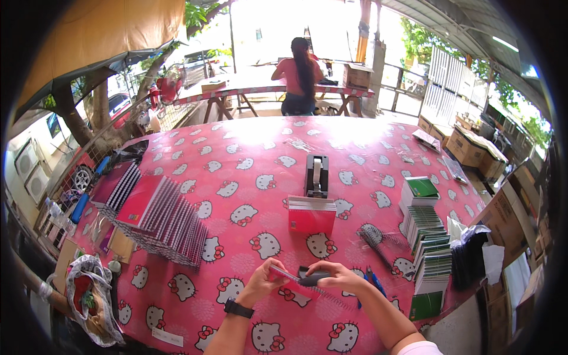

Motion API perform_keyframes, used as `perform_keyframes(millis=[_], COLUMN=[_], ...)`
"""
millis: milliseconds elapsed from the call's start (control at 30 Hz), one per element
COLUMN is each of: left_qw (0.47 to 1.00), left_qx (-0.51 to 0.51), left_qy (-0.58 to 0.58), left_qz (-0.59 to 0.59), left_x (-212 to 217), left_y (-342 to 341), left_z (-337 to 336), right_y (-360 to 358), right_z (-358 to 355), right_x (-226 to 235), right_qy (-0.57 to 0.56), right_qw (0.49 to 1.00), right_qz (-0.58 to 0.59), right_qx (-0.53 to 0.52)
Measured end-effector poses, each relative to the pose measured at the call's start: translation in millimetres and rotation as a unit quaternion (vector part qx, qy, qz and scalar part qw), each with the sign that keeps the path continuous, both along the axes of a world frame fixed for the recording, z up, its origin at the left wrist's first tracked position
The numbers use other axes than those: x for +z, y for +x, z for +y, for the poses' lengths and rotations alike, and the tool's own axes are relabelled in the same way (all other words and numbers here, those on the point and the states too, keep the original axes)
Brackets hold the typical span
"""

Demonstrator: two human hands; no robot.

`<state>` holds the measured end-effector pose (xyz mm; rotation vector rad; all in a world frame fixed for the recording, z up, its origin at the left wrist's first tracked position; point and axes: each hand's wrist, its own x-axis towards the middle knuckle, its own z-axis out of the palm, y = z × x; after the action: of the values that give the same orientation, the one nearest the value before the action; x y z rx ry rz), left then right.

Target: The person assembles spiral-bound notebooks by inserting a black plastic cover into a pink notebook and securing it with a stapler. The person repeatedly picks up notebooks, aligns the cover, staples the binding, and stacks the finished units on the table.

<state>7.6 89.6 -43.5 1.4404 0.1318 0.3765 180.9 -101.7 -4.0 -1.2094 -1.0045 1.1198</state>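
Observation:
My left hand (pixel 264 281) pinches the near-left edge of a small red spiral notebook (pixel 294 281) held just above the pink cartoon-cat tablecloth (pixel 248 171). My right hand (pixel 335 277) grips a dark handled tool (pixel 312 278) lying across the notebook's cover. A black watch sits on my left wrist (pixel 238 308). The notebook's wire spiral runs along its near edge toward the right.
A red notebook stack (pixel 311 215) and a black tape dispenser (pixel 316 175) stand ahead. Fanned red notebooks (pixel 163 219) lie at left, green notebook stacks (pixel 427 236) at right with loose spiral coils (pixel 374 236) and a blue pen (pixel 375 280). A person (pixel 299 74) sits at a far table.

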Motion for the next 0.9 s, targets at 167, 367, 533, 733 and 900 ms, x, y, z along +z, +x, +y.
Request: perform_keyframes(millis=[167,367,533,733,900], left_qw=[1.000,0.998,0.996,0.985,0.992], left_qx=[0.005,-0.016,-0.001,0.068,0.058], left_qy=[-0.010,-0.049,-0.075,-0.148,-0.103], left_qz=[-0.014,-0.029,-0.047,-0.051,-0.044], left_x=[-7.2,-4.0,-6.9,-4.6,-4.7], left_y=[4.7,8.5,8.9,1.4,4.1], left_z=[-5.4,-10.4,-11.5,-8.5,-9.0], right_y=[-2.0,8.3,3.9,-8.9,-11.7], right_z=[2.1,-2.9,-3.8,6.4,1.8], right_x=[5.4,-3.1,-4.6,5.1,-0.7], right_qy=[0.024,0.071,0.014,-0.007,0.086], right_qw=[1.000,0.986,0.972,0.983,0.995], right_qz=[-0.009,-0.135,-0.231,-0.180,0.043], right_qx=[-0.004,-0.067,-0.041,-0.028,-0.001])
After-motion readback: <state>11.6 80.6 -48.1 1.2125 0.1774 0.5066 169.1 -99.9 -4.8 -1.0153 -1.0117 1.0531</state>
